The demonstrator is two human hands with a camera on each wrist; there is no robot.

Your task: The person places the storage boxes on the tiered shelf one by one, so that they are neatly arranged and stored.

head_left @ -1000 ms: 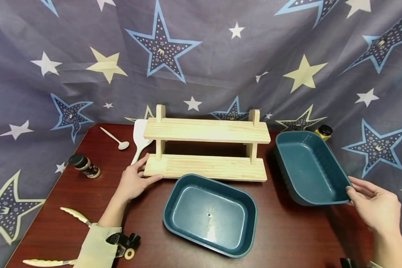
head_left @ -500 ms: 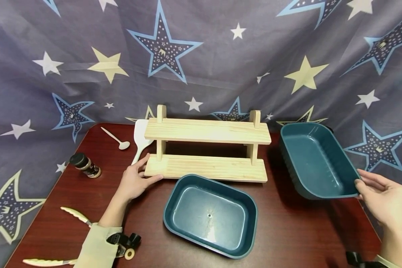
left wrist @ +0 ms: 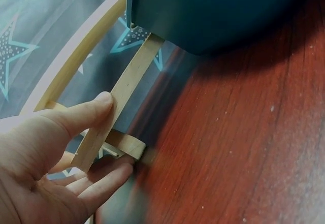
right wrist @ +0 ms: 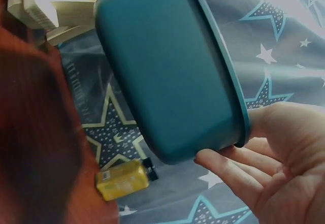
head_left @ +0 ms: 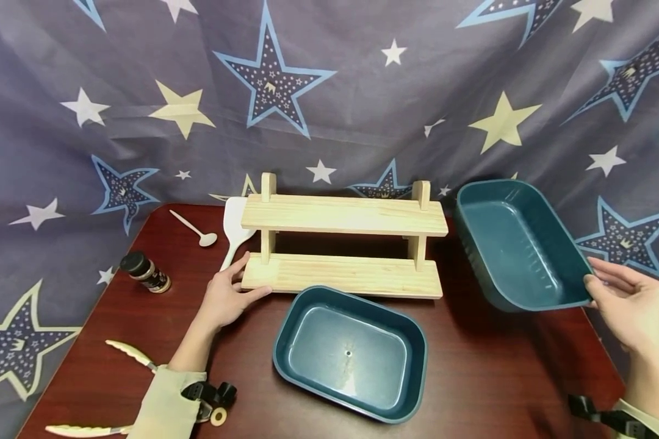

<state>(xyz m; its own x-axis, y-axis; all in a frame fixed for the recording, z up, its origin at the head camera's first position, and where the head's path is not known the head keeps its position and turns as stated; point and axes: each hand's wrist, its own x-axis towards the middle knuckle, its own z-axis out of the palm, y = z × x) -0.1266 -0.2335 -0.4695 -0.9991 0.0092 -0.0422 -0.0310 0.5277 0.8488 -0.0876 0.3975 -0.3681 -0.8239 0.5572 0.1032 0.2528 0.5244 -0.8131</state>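
Note:
My left hand (head_left: pixel 225 299) grips the left end of the lower board of a two-tier wooden shelf rack (head_left: pixel 340 274). In the left wrist view, its thumb lies on one face of the board (left wrist: pixel 122 97) and the fingers are at the other. My right hand (head_left: pixel 637 299) pinches the near right corner of a dark teal plastic basin (head_left: pixel 522 250), held tilted in the air right of the rack. Its underside (right wrist: pixel 167 71) shows in the right wrist view. A second teal basin (head_left: pixel 346 366) sits on the table in front of the rack.
A white spatula (head_left: pixel 235 222) lies partly behind the rack, with a white spoon (head_left: pixel 205 239) beside it. A dark-capped spice jar (head_left: pixel 148 274) stands at left. Two cream-handled utensils (head_left: pixel 129 352) are near the left sleeve. A yellow bottle (right wrist: pixel 122 180) stands beneath the raised basin.
My right hand has raised the basin higher and farther back, now covering the yellow bottle in the head view. The left hand keeps its grip on the rack.

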